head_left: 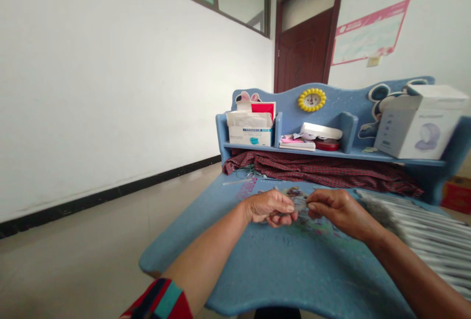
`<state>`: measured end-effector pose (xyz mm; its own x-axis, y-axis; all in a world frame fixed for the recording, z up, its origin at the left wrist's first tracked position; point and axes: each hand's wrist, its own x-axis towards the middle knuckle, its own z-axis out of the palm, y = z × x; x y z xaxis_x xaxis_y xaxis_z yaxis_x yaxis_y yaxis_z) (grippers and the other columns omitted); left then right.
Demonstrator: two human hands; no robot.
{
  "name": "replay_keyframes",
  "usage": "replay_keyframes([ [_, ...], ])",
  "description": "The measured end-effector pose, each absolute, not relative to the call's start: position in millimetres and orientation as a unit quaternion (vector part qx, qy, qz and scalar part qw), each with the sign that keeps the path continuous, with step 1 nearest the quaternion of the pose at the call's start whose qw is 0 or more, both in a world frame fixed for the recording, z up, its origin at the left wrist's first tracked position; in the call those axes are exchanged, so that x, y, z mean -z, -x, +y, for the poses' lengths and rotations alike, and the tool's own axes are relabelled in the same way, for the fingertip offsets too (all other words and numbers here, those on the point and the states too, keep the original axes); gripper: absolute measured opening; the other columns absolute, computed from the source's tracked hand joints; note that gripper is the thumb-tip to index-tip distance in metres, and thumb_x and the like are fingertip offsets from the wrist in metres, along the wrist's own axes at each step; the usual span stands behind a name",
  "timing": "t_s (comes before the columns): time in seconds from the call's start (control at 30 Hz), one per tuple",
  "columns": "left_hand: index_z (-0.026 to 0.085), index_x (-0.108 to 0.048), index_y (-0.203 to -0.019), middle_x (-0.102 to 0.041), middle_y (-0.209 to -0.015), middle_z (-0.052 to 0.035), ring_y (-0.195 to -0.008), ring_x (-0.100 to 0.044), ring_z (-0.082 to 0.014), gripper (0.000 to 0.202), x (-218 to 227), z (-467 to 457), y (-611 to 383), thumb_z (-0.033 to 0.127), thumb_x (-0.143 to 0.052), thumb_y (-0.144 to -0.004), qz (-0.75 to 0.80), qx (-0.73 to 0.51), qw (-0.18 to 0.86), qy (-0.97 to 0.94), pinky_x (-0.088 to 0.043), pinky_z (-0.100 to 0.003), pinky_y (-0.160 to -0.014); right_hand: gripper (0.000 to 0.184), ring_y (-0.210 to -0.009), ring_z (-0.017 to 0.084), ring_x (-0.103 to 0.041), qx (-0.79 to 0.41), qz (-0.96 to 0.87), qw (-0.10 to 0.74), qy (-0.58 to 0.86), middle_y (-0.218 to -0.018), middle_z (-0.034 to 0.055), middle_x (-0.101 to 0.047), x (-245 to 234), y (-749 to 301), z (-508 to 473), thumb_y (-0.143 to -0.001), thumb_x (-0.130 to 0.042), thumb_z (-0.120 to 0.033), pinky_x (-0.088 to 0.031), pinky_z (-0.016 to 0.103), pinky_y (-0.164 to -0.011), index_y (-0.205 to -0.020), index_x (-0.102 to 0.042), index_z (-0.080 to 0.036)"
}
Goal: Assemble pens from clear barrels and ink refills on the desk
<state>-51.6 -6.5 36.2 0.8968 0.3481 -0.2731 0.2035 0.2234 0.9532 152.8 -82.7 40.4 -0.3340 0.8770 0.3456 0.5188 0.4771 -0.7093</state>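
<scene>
Over the blue desk (294, 270), my left hand (271, 207) is closed, thumb pressed against its curled fingers. Facing it a short gap away, my right hand (333, 208) pinches with thumb and forefinger. Whatever lies in either pinch is too small and blurred to name; something thin and greyish seems to show between them. Behind the hands, the desk top bears a faded coloured print. Beside my right forearm lie a grey fluffy piece (384, 218) and a grey-and-white striped cloth (437, 235).
A crumpled red plaid cloth (316, 169) runs along the desk's back, beneath a blue shelf (362, 152). On the shelf are a mask box (250, 136), papers (297, 143), a red round tin (327, 146) and a large white box (415, 122). A yellow clock (311, 99) hangs above.
</scene>
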Motion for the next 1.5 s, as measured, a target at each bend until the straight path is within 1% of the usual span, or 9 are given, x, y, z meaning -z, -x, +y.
replay_keyframes([
  [0.27, 0.010, -0.061, -0.078, -0.055, -0.051, 0.0003, -0.034, -0.039, -0.0038, 0.025, -34.5, -4.6, 53.2, 0.034, -0.063, -0.071, 0.221, -0.043, 0.745, -0.628, -0.022, -0.013, -0.031, 0.014, -0.066, 0.013, -0.055, -0.280, -0.760, 0.374, 0.451, -0.070, 0.0012, -0.060, -38.9, -151.1, -83.2, -0.079, -0.050, -0.025, -0.042, 0.023, -0.061, -0.078, -0.060, -0.016],
  [0.5, 0.010, -0.061, -0.079, -0.054, -0.053, 0.0013, -0.035, -0.037, -0.0027, 0.027, -34.0, -5.0, 54.2, 0.036, -0.064, -0.070, 0.222, -0.044, 0.724, -0.651, -0.023, -0.013, -0.032, 0.027, -0.058, 0.012, -0.052, -0.229, -0.778, 0.334, 0.479, -0.061, 0.0006, -0.058, -35.0, -153.2, -81.2, -0.083, -0.044, -0.035, -0.039, 0.023, -0.056, -0.067, -0.057, -0.017],
  [0.7, 0.011, -0.061, -0.078, -0.055, -0.055, 0.0021, -0.039, -0.042, -0.0037, 0.024, -31.7, -4.3, 50.1, 0.034, -0.064, -0.069, 0.251, -0.072, 0.651, -0.713, -0.027, -0.015, -0.035, 0.035, -0.046, 0.011, -0.051, -0.285, -0.759, 0.305, 0.499, -0.049, -0.0002, -0.057, -29.9, -152.2, -79.3, -0.083, -0.042, -0.039, -0.038, 0.022, -0.050, -0.057, -0.049, -0.018],
  [0.9, 0.012, -0.060, -0.078, -0.055, -0.057, 0.0029, -0.044, -0.044, -0.0047, 0.016, -33.7, -8.8, 42.0, 0.027, -0.055, -0.076, 0.278, -0.128, 0.502, -0.809, -0.032, -0.016, -0.041, 0.032, -0.034, 0.009, -0.045, -0.330, -0.703, 0.345, 0.527, -0.037, -0.0043, -0.050, -22.2, -149.0, -73.4, -0.081, -0.042, -0.040, -0.032, 0.020, -0.039, -0.057, -0.042, -0.019],
  [0.97, 0.012, -0.059, -0.076, -0.053, -0.056, 0.0030, -0.047, -0.045, -0.0057, 0.012, -36.4, -12.4, 38.0, 0.021, -0.051, -0.077, 0.282, -0.147, 0.410, -0.855, -0.034, -0.017, -0.047, 0.032, -0.030, 0.009, -0.043, -0.348, -0.670, 0.364, 0.545, -0.034, -0.0050, -0.048, -19.5, -147.1, -71.5, -0.081, -0.041, -0.041, -0.030, 0.020, -0.036, -0.057, -0.041, -0.020],
  [1.1, 0.014, -0.057, -0.069, -0.054, -0.065, -0.0011, -0.064, -0.049, -0.0113, 0.012, -41.2, -19.7, 31.1, 0.017, -0.049, -0.078, 0.237, -0.185, 0.156, -0.941, -0.037, -0.022, -0.064, 0.032, -0.024, 0.010, -0.040, -0.397, -0.597, 0.409, 0.564, -0.029, -0.0052, -0.045, -15.4, -142.9, -69.3, -0.081, -0.038, -0.042, -0.027, 0.020, -0.031, -0.056, -0.040, -0.020],
  [1.2, 0.016, -0.055, -0.072, -0.056, -0.075, -0.0050, -0.075, -0.050, -0.0159, 0.012, -39.3, -23.6, 27.4, 0.018, -0.047, -0.079, 0.228, -0.193, 0.052, -0.953, -0.037, -0.025, -0.073, 0.033, -0.021, 0.010, -0.037, -0.441, -0.549, 0.429, 0.566, -0.027, -0.0049, -0.043, -13.5, -141.2, -68.8, -0.081, -0.038, -0.042, -0.025, 0.020, -0.028, -0.056, -0.040, -0.020],
  [1.37, 0.016, -0.055, -0.075, -0.057, -0.079, -0.0059, -0.080, -0.051, -0.0177, 0.009, -30.3, -26.7, 22.2, 0.019, -0.048, -0.079, 0.254, -0.210, 0.040, -0.943, -0.037, -0.026, -0.074, 0.034, -0.020, 0.010, -0.035, -0.468, -0.519, 0.435, 0.568, -0.025, -0.0045, -0.040, -11.7, -142.5, -67.7, -0.081, -0.038, -0.042, -0.022, 0.020, -0.026, -0.054, -0.039, -0.020],
  [1.5, 0.015, -0.057, -0.077, -0.055, -0.068, -0.0008, -0.065, -0.050, -0.0130, 0.016, -32.6, -23.4, 23.4, 0.027, -0.048, -0.079, 0.293, -0.210, 0.140, -0.922, -0.036, -0.021, -0.059, 0.033, -0.023, 0.011, -0.039, -0.435, -0.555, 0.424, 0.568, -0.028, -0.0044, -0.044, -11.3, -144.7, -65.3, -0.081, -0.038, -0.042, -0.025, 0.020, -0.028, -0.056, -0.041, -0.020],
])
